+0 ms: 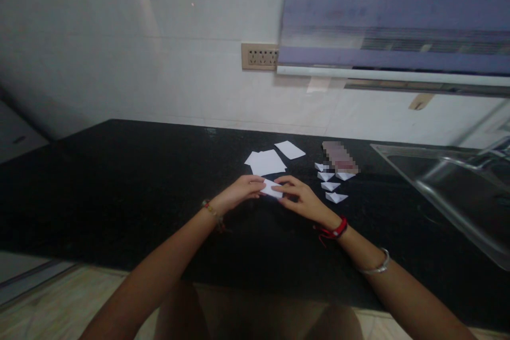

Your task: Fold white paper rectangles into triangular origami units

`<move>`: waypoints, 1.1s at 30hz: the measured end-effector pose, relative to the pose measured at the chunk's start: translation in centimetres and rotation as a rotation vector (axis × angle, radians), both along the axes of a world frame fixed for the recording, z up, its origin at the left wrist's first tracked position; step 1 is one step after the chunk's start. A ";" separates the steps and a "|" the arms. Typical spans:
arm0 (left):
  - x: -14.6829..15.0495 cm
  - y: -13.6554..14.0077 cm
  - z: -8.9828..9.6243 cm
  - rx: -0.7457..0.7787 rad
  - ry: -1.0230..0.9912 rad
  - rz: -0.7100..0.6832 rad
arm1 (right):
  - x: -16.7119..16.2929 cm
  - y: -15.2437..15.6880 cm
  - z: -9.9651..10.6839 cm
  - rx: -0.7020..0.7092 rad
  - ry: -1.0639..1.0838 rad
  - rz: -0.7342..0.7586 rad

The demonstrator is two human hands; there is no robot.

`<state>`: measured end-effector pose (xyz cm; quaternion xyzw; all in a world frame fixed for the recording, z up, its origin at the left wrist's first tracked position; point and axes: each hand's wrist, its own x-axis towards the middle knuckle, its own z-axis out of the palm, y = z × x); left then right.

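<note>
Between my two hands is a small folded piece of white paper (272, 189), held just above or on the black countertop. My left hand (244, 191) grips its left end, thumb on top and fingers curled beneath. My right hand (299, 196) has its fingers on the paper's right end, with the fingertips pressing the top. Just beyond the hands lies a loose stack of white paper sheets (268, 162). One more sheet (290, 150) rests a little farther back. Several small folded paper pieces (330, 186) with pointed ends lie to the right of my right hand.
A blurred-out rectangular object (338, 156) lies behind the folded pieces. A metal sink (446, 180) with a faucet (492, 154) is set into the countertop (99, 191) at the right. Against the tiled wall are a socket panel (260, 57) and a purple striped blind (390, 16).
</note>
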<state>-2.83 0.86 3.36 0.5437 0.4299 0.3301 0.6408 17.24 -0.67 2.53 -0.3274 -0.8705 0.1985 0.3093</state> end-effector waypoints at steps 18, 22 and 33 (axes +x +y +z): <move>0.3 0.5 -0.5 0.414 0.248 -0.041 | -0.4 0.0 -0.1 -0.071 0.124 -0.161; 0.3 0.5 -0.5 0.384 0.240 -0.042 | -0.4 0.0 -0.2 -0.083 0.145 -0.149; 0.5 0.4 -0.3 0.310 0.187 -0.044 | -0.5 0.2 -0.3 -0.080 0.140 -0.258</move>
